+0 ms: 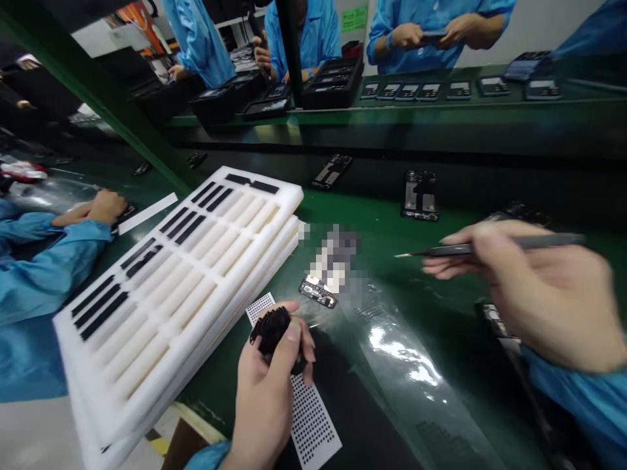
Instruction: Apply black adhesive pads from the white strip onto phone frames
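My left hand [264,391], low in the middle, is closed round a bunch of small black parts [272,329]. Under it lies a white sheet with rows of black dots [316,424]. My right hand [543,287], slightly blurred, grips dark tweezers [450,250], their thin bright tip pointing left over the green bench. Between my hands is an opened phone [318,292], its upper part blurred by pixels. Beneath my right hand another phone part [494,316] is partly hidden. To the left, a white foam tray [183,251] carries black strips in some of its slots.
More opened phones [421,194] lie along the bench's far side. A green post [112,98] slants across the upper left. Co-workers in blue sleeves [59,261] sit left and opposite. A row of phones [406,91] lines the far shelf beside black trays [333,81].
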